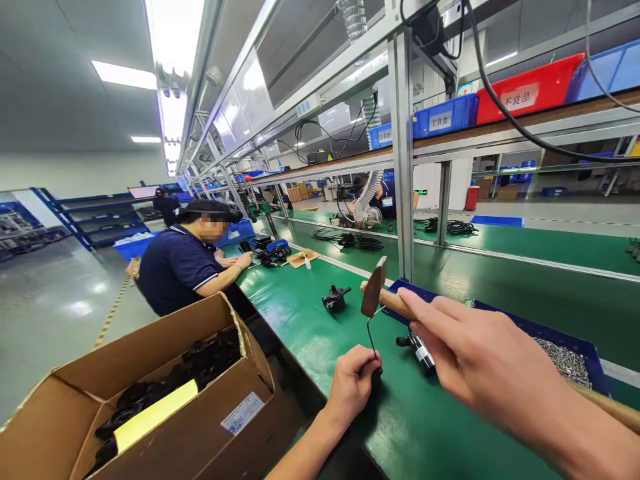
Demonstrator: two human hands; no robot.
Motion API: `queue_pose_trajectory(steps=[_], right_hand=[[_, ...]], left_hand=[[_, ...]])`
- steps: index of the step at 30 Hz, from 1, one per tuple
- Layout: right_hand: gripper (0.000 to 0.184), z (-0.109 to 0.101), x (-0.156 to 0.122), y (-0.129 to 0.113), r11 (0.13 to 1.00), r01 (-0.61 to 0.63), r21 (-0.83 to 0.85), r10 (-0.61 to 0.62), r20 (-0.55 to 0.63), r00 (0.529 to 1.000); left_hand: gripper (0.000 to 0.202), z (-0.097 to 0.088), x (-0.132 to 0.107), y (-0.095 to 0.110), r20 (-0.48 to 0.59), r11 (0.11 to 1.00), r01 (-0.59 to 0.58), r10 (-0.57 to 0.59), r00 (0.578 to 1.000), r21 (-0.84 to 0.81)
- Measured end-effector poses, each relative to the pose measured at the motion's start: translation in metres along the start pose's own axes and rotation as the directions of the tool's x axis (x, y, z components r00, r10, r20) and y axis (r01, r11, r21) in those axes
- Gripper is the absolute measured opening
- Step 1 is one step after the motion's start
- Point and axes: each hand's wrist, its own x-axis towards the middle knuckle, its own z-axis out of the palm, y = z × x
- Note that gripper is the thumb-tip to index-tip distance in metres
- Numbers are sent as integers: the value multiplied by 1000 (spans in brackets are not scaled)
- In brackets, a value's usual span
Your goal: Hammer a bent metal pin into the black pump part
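My right hand [475, 340] is wrapped around the wooden handle of a hammer [374, 288]. The hammer's head stands just over the upper end of a thin bent metal rod [371, 333]; I cannot tell whether they touch. Down at the green bench top, my left hand [353, 380] is closed in a pinch on the rod's lower end. A small dark part [379, 373] shows at its fingertips, mostly hidden. Between the hands lies a black cylinder with a white label [423, 353]. A black fitting with a side spout [336, 300] sits farther back on the bench.
An open cardboard box [200, 407] of black parts stands at the left. A blue tray [597, 360] with many small metal pieces is partly behind my right arm. A metal post [401, 167] rises from the bench. A co-worker [175, 267] sits farther along.
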Motion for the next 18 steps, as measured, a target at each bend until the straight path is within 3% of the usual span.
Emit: queue_pose_trajectory(steps=[3,5,10,15,18], right_hand=[[81,3,12,-3,997,11,-75,3,183,983],[80,4,11,-3,996,15,-89,7,238,971],[86,5,7,-3,999,9,34,-10,17,1000],[77,10,8,-3,996,39,-85,-24,175,984],[72,14,6,-2,998,26,60,-25,-15,1000]], left_hand=[[27,0,0,1,0,1000,-12,12,1000,-10],[27,0,0,1,0,1000,-22,21,1000,-13],[27,-1,-1,1,-6,999,-33,33,999,-13],[26,-3,-1,0,4,999,-31,31,1000,-15],[26,-4,-3,1,4,1000,-24,24,1000,-16]])
